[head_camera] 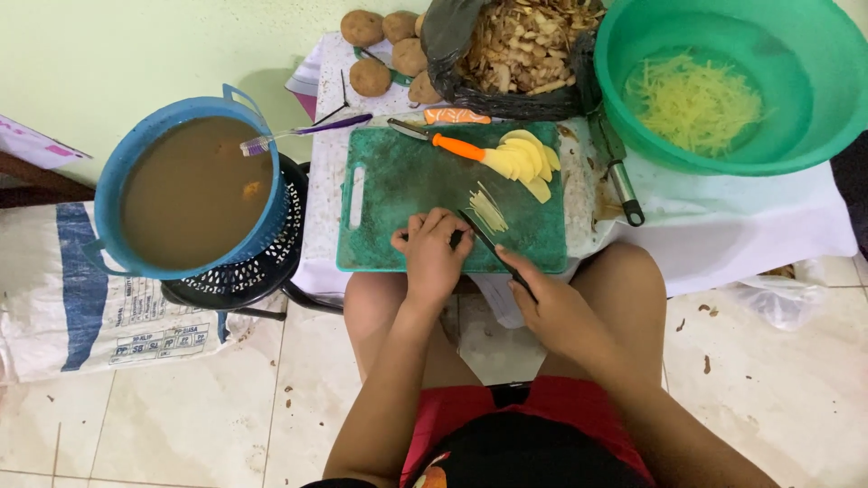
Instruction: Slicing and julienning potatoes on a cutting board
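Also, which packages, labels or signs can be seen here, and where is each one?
White woven plastic sack: lies flat on the tiled floor at left, beside the blue tub; blue stripe and a block of blue print.
Black plastic bag: open on the table behind the green cutting board, filled with potato peels.
No signs or screens.

Scratched matt green plastic cutting board (398, 194) at centre. Glossy green plastic basin (814, 108) upper right. Dark metal knife (493, 248) blade. Woven plastic sack (81, 307) lower left, tiled floor (181, 416) smooth.
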